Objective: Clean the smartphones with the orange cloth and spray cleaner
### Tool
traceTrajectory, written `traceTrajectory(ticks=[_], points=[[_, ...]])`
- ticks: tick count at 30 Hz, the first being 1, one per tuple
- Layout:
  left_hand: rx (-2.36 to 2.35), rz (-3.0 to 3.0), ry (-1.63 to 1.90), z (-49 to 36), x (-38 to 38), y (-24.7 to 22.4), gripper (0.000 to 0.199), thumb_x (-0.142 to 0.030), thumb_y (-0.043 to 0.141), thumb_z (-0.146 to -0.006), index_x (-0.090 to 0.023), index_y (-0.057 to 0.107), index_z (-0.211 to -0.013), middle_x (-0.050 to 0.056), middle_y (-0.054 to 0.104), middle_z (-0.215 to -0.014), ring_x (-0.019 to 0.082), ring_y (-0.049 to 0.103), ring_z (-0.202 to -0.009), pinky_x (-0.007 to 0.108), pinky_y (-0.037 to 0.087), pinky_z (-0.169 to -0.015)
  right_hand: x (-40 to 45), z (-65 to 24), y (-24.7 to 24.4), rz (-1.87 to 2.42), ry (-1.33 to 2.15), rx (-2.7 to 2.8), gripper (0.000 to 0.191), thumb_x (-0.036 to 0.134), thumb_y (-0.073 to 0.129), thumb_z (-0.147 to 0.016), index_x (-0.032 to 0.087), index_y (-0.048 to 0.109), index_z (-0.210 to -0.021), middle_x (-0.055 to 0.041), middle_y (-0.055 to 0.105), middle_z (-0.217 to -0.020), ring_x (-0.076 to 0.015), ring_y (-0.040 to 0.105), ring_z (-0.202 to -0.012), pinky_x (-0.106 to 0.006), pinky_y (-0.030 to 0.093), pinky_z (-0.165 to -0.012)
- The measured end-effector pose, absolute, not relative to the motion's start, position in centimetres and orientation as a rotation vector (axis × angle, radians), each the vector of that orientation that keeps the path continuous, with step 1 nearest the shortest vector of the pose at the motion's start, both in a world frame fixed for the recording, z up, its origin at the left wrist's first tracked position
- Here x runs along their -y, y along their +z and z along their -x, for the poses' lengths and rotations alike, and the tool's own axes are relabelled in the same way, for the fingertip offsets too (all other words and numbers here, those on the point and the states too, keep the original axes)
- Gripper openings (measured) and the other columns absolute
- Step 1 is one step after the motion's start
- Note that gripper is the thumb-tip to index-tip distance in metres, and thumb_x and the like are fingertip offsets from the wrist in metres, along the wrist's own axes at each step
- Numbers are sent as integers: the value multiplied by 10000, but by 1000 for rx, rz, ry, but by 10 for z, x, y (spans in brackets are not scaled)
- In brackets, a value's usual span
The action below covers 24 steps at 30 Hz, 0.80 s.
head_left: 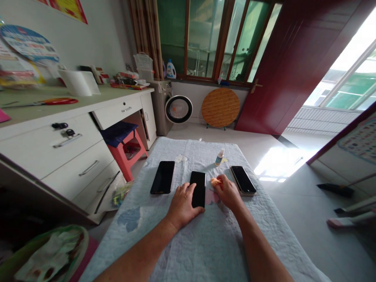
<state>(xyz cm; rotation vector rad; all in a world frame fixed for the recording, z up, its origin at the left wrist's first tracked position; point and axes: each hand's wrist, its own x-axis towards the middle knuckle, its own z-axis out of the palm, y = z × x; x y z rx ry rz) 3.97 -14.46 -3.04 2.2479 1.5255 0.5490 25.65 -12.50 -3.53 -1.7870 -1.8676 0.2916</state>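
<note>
A black smartphone [199, 189] lies flat on the cloth-covered table in front of me. My left hand [184, 203] grips it from the left, with the thumb at its near edge and the fingers along its left side and upper face. Just right of that phone, my right hand [226, 192] is closed on a small orange cloth [216, 181], partly hidden under the fingers. A second dark phone [163, 177] rests further left. Beyond my right hand is another phone [243, 179], apparently on top of a paler flat item. A small spray bottle [219, 157] stands upright behind.
A pale blue quilted cloth [182, 243] covers the table. To the left are a red stool [129, 152], a white desk [67, 137] and a waste bin [85, 250]. A washing machine [163, 105] with its door open and a round wooden tabletop [221, 107] stand at the back.
</note>
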Motion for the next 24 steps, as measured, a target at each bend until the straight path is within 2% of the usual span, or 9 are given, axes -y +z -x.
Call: traceTrajectory(ticks=[2, 4, 7, 9, 12, 14, 20, 24], points=[[-1531, -2252, 544, -40, 145, -30, 821, -456, 763, -644, -164, 461, -1348, 139, 494, -1341, 314, 467, -1218, 405, 356, -1052, 123, -256, -36, 1795, 267, 1892, 176, 226, 457, -866, 174, 604, -947, -70, 659, -889, -210, 583, -855, -300, 398, -787], [-1529, -2256, 547, -40, 145, -31, 823, -455, 766, -643, -162, 460, -1348, 141, 494, -1341, 316, 469, -1216, 409, 357, -1051, 122, -253, -37, 1804, 205, 1928, 184, 254, 460, -882, 185, 629, -903, -92, 646, -1010, -234, 555, -947, -334, 381, -852], [-1522, -2256, 552, -40, 144, -33, 833, -449, 774, -635, -158, 457, -1348, 144, 490, -1346, 319, 473, -1213, 414, 359, -1051, 120, -250, -40, 1830, 152, 1923, 194, 260, 488, -877, 203, 643, -978, -104, 560, -1267, -281, 462, -1159, -392, 336, -945], [-1520, -2252, 553, -39, 143, -33, 833, -439, 778, -633, -157, 456, -1348, 144, 488, -1348, 319, 471, -1217, 415, 359, -1052, 119, -249, -42, 1821, 188, 1941, 203, 229, 488, -872, 205, 633, -1011, -99, 558, -1282, -288, 409, -1234, -417, 302, -990], [-1507, -2248, 552, -38, 143, -31, 837, -428, 781, -631, -152, 454, -1350, 148, 489, -1346, 320, 469, -1221, 417, 357, -1058, 119, -249, -39, 1777, 264, 1963, 155, 208, 492, -865, 203, 631, -933, -75, 644, -1048, -260, 491, -1124, -412, 309, -983], [-1488, -2242, 557, -37, 143, -30, 835, -425, 778, -633, -167, 447, -1355, 144, 486, -1350, 322, 465, -1229, 425, 360, -1056, 120, -249, -35, 1708, 307, 1922, 127, 245, 505, -874, 204, 625, -878, -60, 638, -935, -234, 538, -1002, -382, 354, -936], [-1377, -2208, 592, -35, 142, -31, 804, -391, 769, -627, -215, 446, -1342, 120, 484, -1350, 321, 461, -1253, 445, 364, -1058, 125, -234, -25, 1319, 528, 1721, 176, 350, 524, -900, 203, 622, -893, -53, 608, -931, -165, 597, -853, -270, 457, -794], [-1308, -2200, 647, -35, 140, -30, 728, -353, 771, -628, -219, 490, -1286, 98, 535, -1282, 301, 502, -1203, 435, 386, -1043, 125, -218, -30, 1357, 523, 1721, 148, 341, 598, -855, 205, 615, -912, -28, 626, -884, -164, 605, -827, -265, 460, -766]])
